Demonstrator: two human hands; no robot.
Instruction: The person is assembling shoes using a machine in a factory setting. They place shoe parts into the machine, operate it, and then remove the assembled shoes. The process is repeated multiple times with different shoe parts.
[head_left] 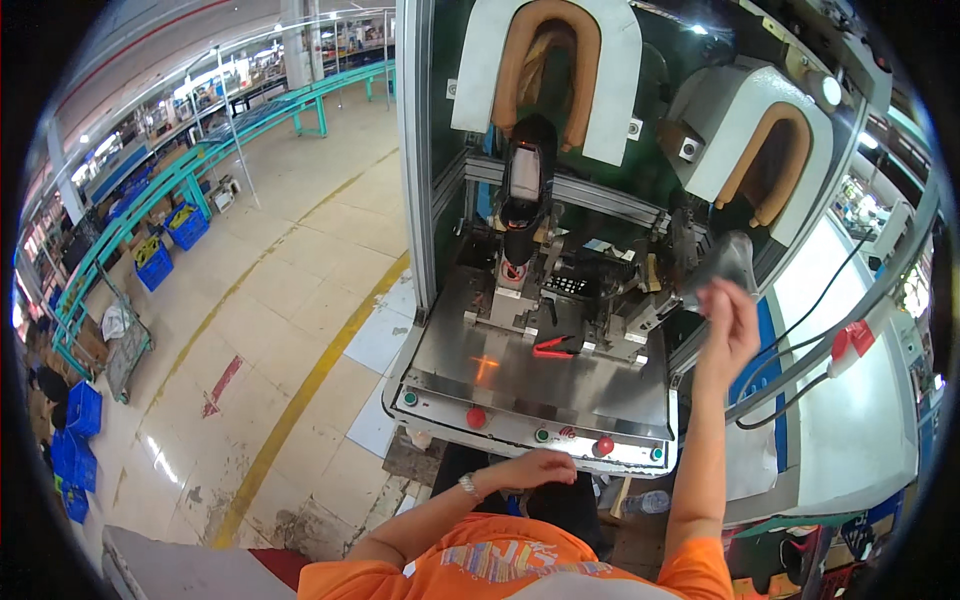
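Note:
My right hand [732, 325] is raised at the right station of the machine, fingers curled and slightly blurred in front of a grey, shiny rounded form [735, 260]. Whether the fingertips grip that form or something small cannot be made out. Low in front of the control panel, my left hand [540, 467] has its fingers curled together with nothing visible in them. At the left station a black shoe upper [528, 180] stands on its mount, beneath a brown U-shaped pad [507, 70]. A red-handled tool [553, 347] lies on the metal machine table [430, 350] between the stations.
Red and green push buttons [476, 417] line the front panel. A second U-shaped pad [786, 140] hangs above the right station. Cables and a red-and-white plug [851, 347] are at right beside a white machine [860, 430]. Blue crates [75, 460] stand far left.

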